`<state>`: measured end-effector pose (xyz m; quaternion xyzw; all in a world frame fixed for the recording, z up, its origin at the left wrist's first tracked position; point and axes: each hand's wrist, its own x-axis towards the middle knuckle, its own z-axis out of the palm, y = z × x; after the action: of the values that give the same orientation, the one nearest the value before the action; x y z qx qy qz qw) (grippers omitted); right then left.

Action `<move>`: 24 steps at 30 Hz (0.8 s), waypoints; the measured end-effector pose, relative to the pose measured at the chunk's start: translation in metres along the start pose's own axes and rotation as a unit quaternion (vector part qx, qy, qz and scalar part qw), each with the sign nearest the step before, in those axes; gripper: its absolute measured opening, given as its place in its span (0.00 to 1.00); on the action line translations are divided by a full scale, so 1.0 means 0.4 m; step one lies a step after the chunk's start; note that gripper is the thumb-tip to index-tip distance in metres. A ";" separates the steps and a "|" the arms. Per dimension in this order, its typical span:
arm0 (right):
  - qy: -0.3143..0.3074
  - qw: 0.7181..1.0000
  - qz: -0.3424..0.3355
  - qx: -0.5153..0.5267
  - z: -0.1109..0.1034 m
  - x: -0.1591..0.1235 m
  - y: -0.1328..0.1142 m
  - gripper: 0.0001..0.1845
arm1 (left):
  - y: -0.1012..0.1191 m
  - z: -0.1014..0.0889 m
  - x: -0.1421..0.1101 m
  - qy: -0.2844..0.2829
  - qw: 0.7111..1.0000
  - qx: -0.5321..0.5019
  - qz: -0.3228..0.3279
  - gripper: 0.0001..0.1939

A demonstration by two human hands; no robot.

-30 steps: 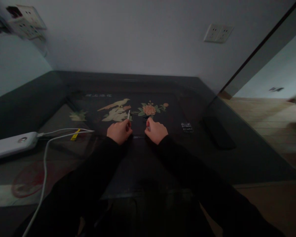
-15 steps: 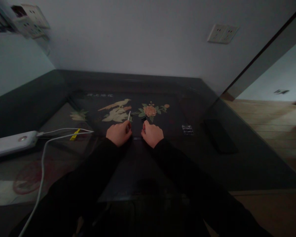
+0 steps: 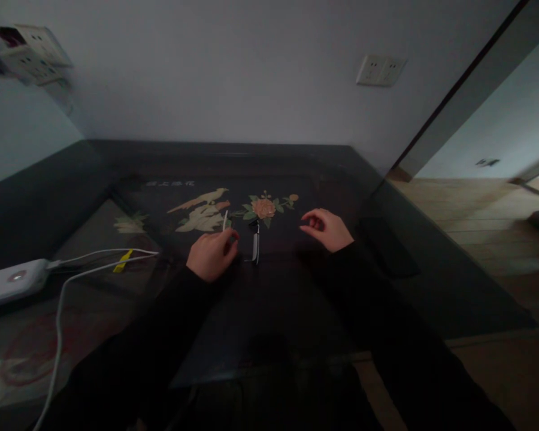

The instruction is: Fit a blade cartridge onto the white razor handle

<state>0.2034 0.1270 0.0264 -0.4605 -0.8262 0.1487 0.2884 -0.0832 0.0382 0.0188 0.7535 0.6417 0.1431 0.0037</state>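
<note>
My left hand (image 3: 212,254) rests low over the dark tabletop with its fingers curled. A thin white stick (image 3: 225,220) points up from its fingertips and looks held there. Just right of that hand lies a narrow object with a pale silver body and dark ends (image 3: 256,244); its kind is too dim to tell. My right hand (image 3: 329,230) is apart from it, further right, with thumb and fingers curved and a gap between them. Nothing shows between those fingers.
A dark flat slab (image 3: 386,248) lies right of my right hand. At left are a white power strip (image 3: 13,282), a white cable (image 3: 59,335) and a yellow tag (image 3: 123,261). The table (image 3: 287,323) bears a bird-and-flower picture. Wall sockets (image 3: 381,70) are behind.
My right hand has let go of the narrow dark-and-silver object and moved right, opening its fingers. It now covers the spot of the small shiny packet. The left hand stays by the white stick.
</note>
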 end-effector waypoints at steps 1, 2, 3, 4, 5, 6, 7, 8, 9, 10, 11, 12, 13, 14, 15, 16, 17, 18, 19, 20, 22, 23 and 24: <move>0.008 1.000 0.001 -0.005 -0.023 -0.013 0.042 0.12 | 0.008 0.003 -0.002 0.004 1.000 -0.009 0.024 0.10; 0.014 1.000 0.007 -0.013 -0.043 -0.027 0.082 0.15 | 0.017 0.006 -0.005 0.010 0.999 -0.017 0.046 0.11; 0.010 1.000 0.015 -0.019 -0.060 -0.040 0.117 0.18 | 0.026 0.010 -0.008 0.013 0.997 -0.025 0.065 0.11; -0.012 0.999 0.021 -0.025 -0.074 -0.053 0.148 0.22 | 0.034 0.013 -0.011 0.015 0.996 -0.032 0.081 0.11; -0.036 0.998 0.031 -0.034 -0.085 -0.063 0.174 0.26 | 0.042 0.016 -0.014 0.012 0.995 -0.039 0.096 0.11; -0.061 0.996 0.049 -0.044 -0.092 -0.071 0.195 0.30 | 0.049 0.018 -0.016 0.006 0.993 -0.043 0.107 0.11; -0.088 0.992 0.068 -0.056 -0.096 -0.076 0.212 0.34 | 0.054 0.020 -0.018 0.000 0.992 -0.045 0.116 0.12; -0.108 0.988 0.083 -0.068 -0.098 -0.079 0.225 0.37 | 0.058 0.022 -0.020 -0.009 0.991 -0.044 0.126 0.13; -0.120 0.985 0.090 -0.080 -0.098 -0.080 0.234 0.39 | 0.060 0.023 -0.021 -0.016 0.990 -0.042 0.133 0.14; -0.125 0.984 0.091 -0.092 -0.097 -0.080 0.239 0.38 | 0.061 0.025 -0.021 -0.025 0.989 -0.039 0.139 0.16; -0.125 0.983 0.088 -0.101 -0.095 -0.079 0.242 0.36 | 0.060 0.026 -0.021 -0.034 0.988 -0.036 0.144 0.17; -0.123 0.983 0.084 -0.104 -0.093 -0.077 0.242 0.33 | 0.059 0.028 -0.021 -0.040 0.988 -0.033 0.147 0.18; -0.121 0.984 0.080 -0.104 -0.090 -0.075 0.240 0.31 | 0.058 0.030 -0.020 -0.045 0.987 -0.030 0.150 0.18; -0.119 0.985 0.076 -0.103 -0.086 -0.073 0.236 0.28 | 0.056 0.032 -0.019 -0.048 0.987 -0.027 0.153 0.18; -0.118 0.985 0.074 -0.102 -0.081 -0.071 0.231 0.27 | 0.055 0.035 -0.019 -0.049 0.986 -0.024 0.156 0.17; -0.115 0.986 0.070 -0.100 -0.074 -0.069 0.223 0.25 | 0.054 0.037 -0.018 -0.050 0.986 -0.023 0.159 0.16; -0.113 0.986 0.066 -0.099 -0.066 -0.067 0.213 0.25 | 0.054 0.039 -0.018 -0.051 0.985 -0.023 0.161 0.15; -0.111 0.987 0.060 -0.097 -0.055 -0.065 0.200 0.24 | 0.054 0.041 -0.017 -0.051 0.985 -0.025 0.163 0.14; -0.110 0.988 0.053 -0.094 -0.043 -0.062 0.184 0.24 | 0.055 0.042 -0.017 -0.052 0.985 -0.028 0.164 0.14; -0.108 0.989 0.042 -0.089 -0.029 -0.059 0.166 0.24 | 0.057 0.043 -0.017 -0.053 0.985 -0.031 0.164 0.13; -0.101 0.992 0.003 -0.078 0.002 -0.050 0.121 0.23 | 0.060 0.044 -0.017 -0.058 0.985 -0.035 0.162 0.12; -0.102 0.992 -0.015 -0.074 0.016 -0.044 0.098 0.23 | 0.062 0.044 -0.017 -0.059 0.985 -0.037 0.160 0.11; -0.104 0.992 -0.028 -0.071 0.030 -0.037 0.074 0.23 | 0.064 0.045 -0.017 -0.059 0.985 -0.038 0.159 0.11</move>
<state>0.2222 0.1304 -0.0035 -0.4383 -0.8729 0.1287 0.1712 -0.0556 0.0303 0.0051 0.8525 0.5062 0.1214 0.0476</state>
